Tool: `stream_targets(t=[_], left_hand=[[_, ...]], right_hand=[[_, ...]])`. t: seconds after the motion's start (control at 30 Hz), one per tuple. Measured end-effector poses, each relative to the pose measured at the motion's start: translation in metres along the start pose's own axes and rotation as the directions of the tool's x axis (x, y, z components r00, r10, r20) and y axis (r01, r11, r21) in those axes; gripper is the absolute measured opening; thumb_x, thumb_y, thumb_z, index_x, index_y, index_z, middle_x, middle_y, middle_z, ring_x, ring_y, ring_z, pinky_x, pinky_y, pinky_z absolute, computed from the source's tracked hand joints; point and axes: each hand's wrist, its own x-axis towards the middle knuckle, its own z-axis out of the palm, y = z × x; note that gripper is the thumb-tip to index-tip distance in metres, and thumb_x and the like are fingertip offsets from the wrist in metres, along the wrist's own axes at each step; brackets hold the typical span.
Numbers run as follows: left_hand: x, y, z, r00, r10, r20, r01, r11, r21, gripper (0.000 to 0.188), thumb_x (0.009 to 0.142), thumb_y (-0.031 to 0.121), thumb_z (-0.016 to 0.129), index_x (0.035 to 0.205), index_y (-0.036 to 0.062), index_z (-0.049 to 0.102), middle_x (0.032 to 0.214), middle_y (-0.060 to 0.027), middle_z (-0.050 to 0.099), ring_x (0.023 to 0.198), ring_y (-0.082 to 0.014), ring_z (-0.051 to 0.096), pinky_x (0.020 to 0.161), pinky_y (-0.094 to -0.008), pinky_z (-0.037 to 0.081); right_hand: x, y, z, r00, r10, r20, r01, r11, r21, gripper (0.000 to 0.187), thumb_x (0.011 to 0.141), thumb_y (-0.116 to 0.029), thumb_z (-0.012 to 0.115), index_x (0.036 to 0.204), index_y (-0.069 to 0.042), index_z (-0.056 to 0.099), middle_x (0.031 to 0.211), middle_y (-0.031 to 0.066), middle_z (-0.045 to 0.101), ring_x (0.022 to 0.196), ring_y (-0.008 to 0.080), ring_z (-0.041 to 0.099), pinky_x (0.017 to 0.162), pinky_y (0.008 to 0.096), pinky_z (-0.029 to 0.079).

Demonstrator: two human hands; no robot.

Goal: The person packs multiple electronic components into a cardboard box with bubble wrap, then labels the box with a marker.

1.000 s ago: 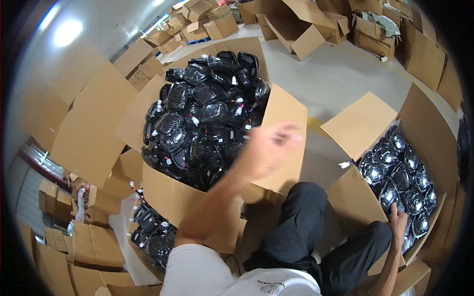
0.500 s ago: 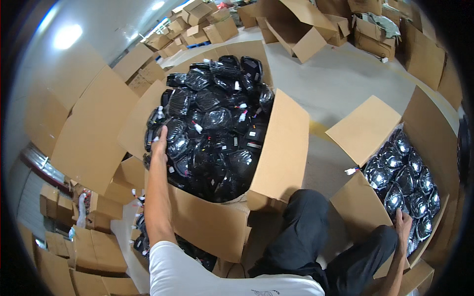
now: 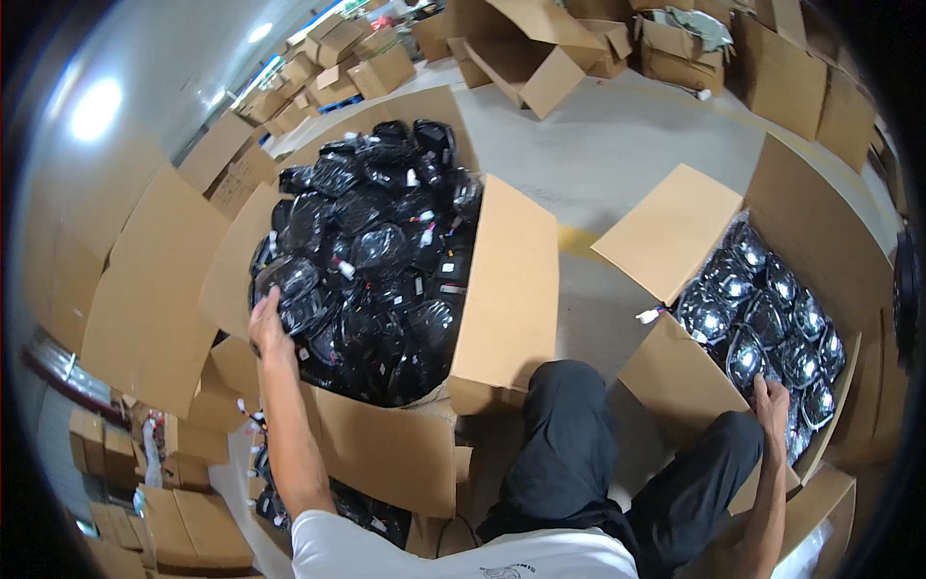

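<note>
My left hand [image 3: 270,323] is at the left edge of a large cardboard box [image 3: 511,289] heaped with black, plastic-wrapped lamp-like units [image 3: 376,248]. Its thumb presses on one wrapped black unit [image 3: 291,278]; the other fingers are partly hidden. White connectors on short coloured wires poke out between several units. Over at the right, a second open box [image 3: 666,372] holds rows of shiny, dome-faced lamps [image 3: 730,280] in clear plastic. There my right hand [image 3: 772,405] has its fingers curled at the lower end of one shiny lamp [image 3: 746,357], which still lies among the others.
A loose connector [image 3: 648,316] hangs over the right box's left edge. Under the large box is another one with more black units [image 3: 371,507]. Tall cardboard sheets [image 3: 154,289] stand at the left. Stacked boxes [image 3: 381,72] and a tipped open carton [image 3: 526,58] are farther back.
The whole view has shifted, so both boxes sit farther left. My left hand has moved down slightly along the heap's edge, and the wrapped unit beside it has tilted. My right hand stays at the same lamp.
</note>
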Motion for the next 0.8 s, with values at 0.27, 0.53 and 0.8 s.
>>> stream_targets(t=[0.27, 0.53, 0.8], left_hand=[[-0.060, 0.108, -0.009, 0.945, 0.303, 0.120, -0.317, 0.940, 0.128, 0.023, 0.091, 0.014, 0.076, 0.105, -0.0021, 0.067, 0.124, -0.0179, 0.066, 0.105, -0.0233, 0.064, 0.091, -0.0375, 0.054], [-0.299, 0.171, 0.164, -0.347, 0.280, 0.895, -0.759, 0.477, -0.443, 0.036, 0.061, 0.010, 0.089, 0.092, 0.0036, 0.072, 0.137, -0.0237, 0.054, 0.125, -0.0414, 0.056, 0.105, -0.0484, 0.046], [-0.432, 0.155, 0.246, -0.689, 0.298, 0.661, -0.386, 0.620, -0.683, 0.027, 0.069, 0.010, 0.084, 0.092, 0.0032, 0.074, 0.133, -0.0240, 0.055, 0.120, -0.0404, 0.059, 0.098, -0.0428, 0.050]], right_hand=[[-0.005, -0.050, 0.006, 0.971, 0.064, -0.232, -0.041, 0.994, 0.105, 0.042, 0.094, -0.035, 0.063, 0.078, 0.004, 0.067, 0.063, 0.0134, 0.063, 0.062, 0.0183, 0.060, 0.059, 0.0377, 0.047], [-0.052, -0.226, -0.078, 0.807, -0.587, -0.063, 0.559, 0.726, 0.400, 0.049, 0.081, -0.012, 0.083, 0.124, 0.000, 0.064, 0.123, 0.0135, 0.066, 0.114, 0.0239, 0.064, 0.102, 0.0364, 0.050], [-0.088, -0.261, -0.076, 0.515, -0.838, 0.180, 0.842, 0.534, 0.076, 0.100, 0.065, -0.010, 0.088, 0.150, -0.004, 0.036, 0.146, 0.0243, 0.045, 0.127, 0.0401, 0.053, 0.100, 0.0461, 0.051]])
